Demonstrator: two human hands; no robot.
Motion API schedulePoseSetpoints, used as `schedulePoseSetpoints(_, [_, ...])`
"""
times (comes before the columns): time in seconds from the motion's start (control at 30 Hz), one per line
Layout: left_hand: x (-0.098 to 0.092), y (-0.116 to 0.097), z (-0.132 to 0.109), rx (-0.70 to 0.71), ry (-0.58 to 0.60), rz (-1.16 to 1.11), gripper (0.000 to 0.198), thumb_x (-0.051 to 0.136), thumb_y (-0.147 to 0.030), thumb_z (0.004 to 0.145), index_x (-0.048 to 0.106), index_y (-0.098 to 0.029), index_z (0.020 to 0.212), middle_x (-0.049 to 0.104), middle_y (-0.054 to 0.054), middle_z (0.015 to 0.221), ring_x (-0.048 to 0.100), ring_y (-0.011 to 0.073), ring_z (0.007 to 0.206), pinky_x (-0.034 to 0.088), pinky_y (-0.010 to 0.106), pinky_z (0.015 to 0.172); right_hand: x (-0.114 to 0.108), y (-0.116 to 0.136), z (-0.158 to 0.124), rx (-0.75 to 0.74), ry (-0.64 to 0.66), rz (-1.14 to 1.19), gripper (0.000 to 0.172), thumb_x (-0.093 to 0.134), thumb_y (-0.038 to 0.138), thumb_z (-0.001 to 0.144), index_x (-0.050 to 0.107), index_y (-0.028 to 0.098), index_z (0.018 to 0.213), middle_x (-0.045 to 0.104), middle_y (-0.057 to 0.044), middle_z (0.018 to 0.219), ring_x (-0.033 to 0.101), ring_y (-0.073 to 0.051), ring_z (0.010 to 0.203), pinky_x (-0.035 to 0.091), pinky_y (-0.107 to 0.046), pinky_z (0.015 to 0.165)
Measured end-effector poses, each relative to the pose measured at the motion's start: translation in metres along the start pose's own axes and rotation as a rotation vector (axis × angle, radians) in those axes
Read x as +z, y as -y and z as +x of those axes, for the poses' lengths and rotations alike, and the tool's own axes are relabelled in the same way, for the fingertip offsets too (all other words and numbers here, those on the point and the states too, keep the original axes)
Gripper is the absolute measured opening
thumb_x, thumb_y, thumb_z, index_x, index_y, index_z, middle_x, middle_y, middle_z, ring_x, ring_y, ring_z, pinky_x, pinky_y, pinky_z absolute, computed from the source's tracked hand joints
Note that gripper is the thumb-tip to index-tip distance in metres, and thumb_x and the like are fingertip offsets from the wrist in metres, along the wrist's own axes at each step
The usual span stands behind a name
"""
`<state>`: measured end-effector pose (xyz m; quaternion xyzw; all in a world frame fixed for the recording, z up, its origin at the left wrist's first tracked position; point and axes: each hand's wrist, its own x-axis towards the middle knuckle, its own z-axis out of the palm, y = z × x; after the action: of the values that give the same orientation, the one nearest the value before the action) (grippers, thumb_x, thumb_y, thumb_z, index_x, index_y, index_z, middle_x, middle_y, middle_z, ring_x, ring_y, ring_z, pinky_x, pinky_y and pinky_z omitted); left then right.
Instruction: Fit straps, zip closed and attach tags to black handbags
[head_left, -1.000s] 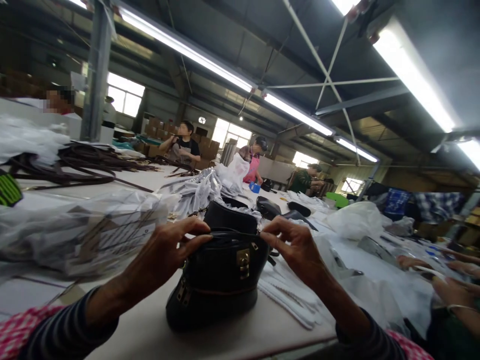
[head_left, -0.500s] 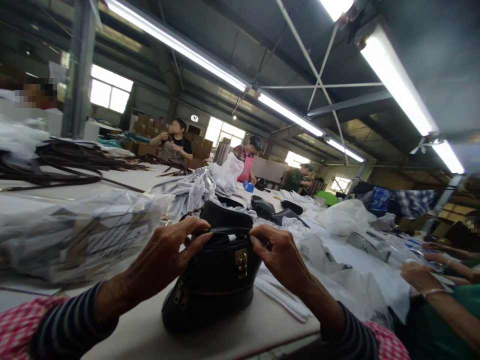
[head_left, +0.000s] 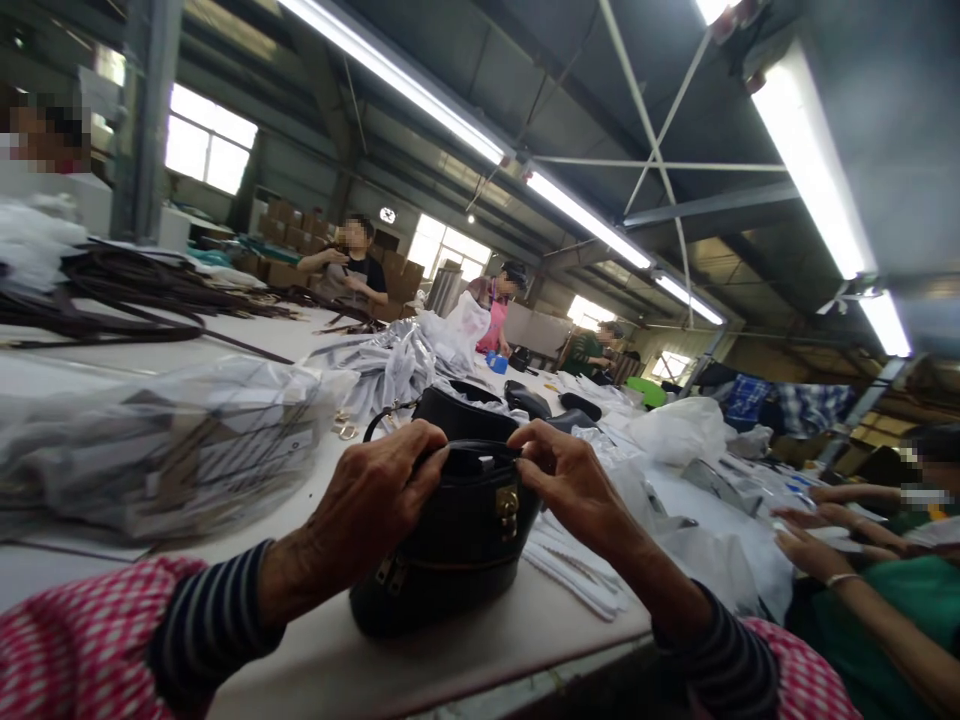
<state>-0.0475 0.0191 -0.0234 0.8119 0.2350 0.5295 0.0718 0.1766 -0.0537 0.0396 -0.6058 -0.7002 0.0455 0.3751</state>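
A small black handbag (head_left: 457, 545) with a gold clasp (head_left: 508, 502) stands upright on the white table (head_left: 315, 660) in front of me. My left hand (head_left: 379, 500) grips the left side of the bag's top rim, fingers curled over it. At the right side of the rim, my right hand (head_left: 571, 485) pinches the edge of the opening. The mouth of the bag is spread between both hands, and something pale shows inside.
A clear plastic packet of tags (head_left: 157, 450) lies to the left, with dark straps (head_left: 127, 290) behind it. White bags (head_left: 405, 365) and more black handbags (head_left: 540, 405) lie further back. A co-worker's arms (head_left: 840, 570) rest at the right. Other people work at the far end.
The bag's mouth has opened wider between my hands. My left hand now curls further over the rim. The view has shifted, showing more of my left sleeve.
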Motion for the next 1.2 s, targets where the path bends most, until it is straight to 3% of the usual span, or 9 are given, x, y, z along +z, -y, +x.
schedulePoseSetpoints(0.23, [0.000, -0.003, 0.001, -0.087, 0.042, 0.076, 0.021, 0.038, -0.029, 0.105, 0.055, -0.020, 0.096, 0.066, 0.001, 0.084, 0.064, 0.0172, 0.074, 0.039, 0.030, 0.069, 0.017, 0.016, 0.019, 0.085, 0.008, 0.280, 0.021, 0.057, 0.016, 0.069, 0.069, 0.016, 0.087, 0.056, 0.005, 0.055, 0.047, -0.009, 0.049, 0.033, -0.021, 0.047])
schedulePoseSetpoints(0.33, [-0.001, -0.003, 0.002, -0.134, 0.057, 0.051, 0.023, 0.036, -0.031, 0.105, 0.055, -0.021, 0.097, 0.067, 0.002, 0.087, 0.065, 0.0187, 0.077, 0.039, 0.030, 0.070, 0.012, 0.022, 0.021, 0.130, 0.058, 0.335, 0.020, 0.059, 0.019, 0.068, 0.069, 0.015, 0.085, 0.055, 0.005, 0.053, 0.045, -0.008, 0.046, 0.031, -0.019, 0.043])
schedulePoseSetpoints(0.5, [-0.001, -0.005, 0.003, -0.320, 0.157, -0.157, 0.027, 0.037, -0.042, 0.103, 0.056, -0.023, 0.107, 0.068, 0.003, 0.099, 0.066, 0.0224, 0.087, 0.043, 0.034, 0.079, -0.004, 0.013, 0.014, 0.190, 0.128, 0.457, 0.025, 0.068, 0.027, 0.068, 0.069, 0.013, 0.088, 0.059, 0.004, 0.061, 0.053, -0.010, 0.052, 0.037, -0.018, 0.044])
schedulePoseSetpoints(0.67, [0.003, -0.006, 0.004, -0.338, 0.187, -0.396, 0.034, 0.035, -0.049, 0.103, 0.059, -0.025, 0.113, 0.067, 0.001, 0.104, 0.064, 0.0205, 0.099, 0.045, 0.032, 0.088, -0.008, -0.001, 0.004, 0.157, 0.031, 0.433, 0.021, 0.070, 0.027, 0.071, 0.069, 0.014, 0.087, 0.063, 0.001, 0.064, 0.057, -0.011, 0.054, 0.039, -0.018, 0.044])
schedulePoseSetpoints(0.93, [0.016, -0.008, 0.000, -0.408, 0.140, -0.404, 0.041, 0.031, -0.054, 0.103, 0.058, -0.025, 0.114, 0.065, 0.001, 0.096, 0.061, 0.0205, 0.090, 0.045, 0.032, 0.079, 0.007, -0.007, 0.005, 0.316, -0.175, 0.701, 0.019, 0.076, 0.024, 0.061, 0.068, 0.014, 0.076, 0.062, 0.001, 0.054, 0.052, -0.008, 0.045, 0.037, -0.016, 0.041])
schedulePoseSetpoints(1.2, [0.019, -0.006, -0.001, -0.459, 0.118, -0.394, 0.046, 0.031, -0.060, 0.101, 0.057, -0.025, 0.114, 0.067, 0.002, 0.096, 0.061, 0.0216, 0.090, 0.046, 0.032, 0.079, 0.026, 0.012, 0.007, 0.211, -0.127, 0.658, 0.009, 0.062, 0.020, 0.070, 0.067, 0.016, 0.077, 0.060, 0.003, 0.053, 0.050, -0.008, 0.043, 0.037, -0.016, 0.040])
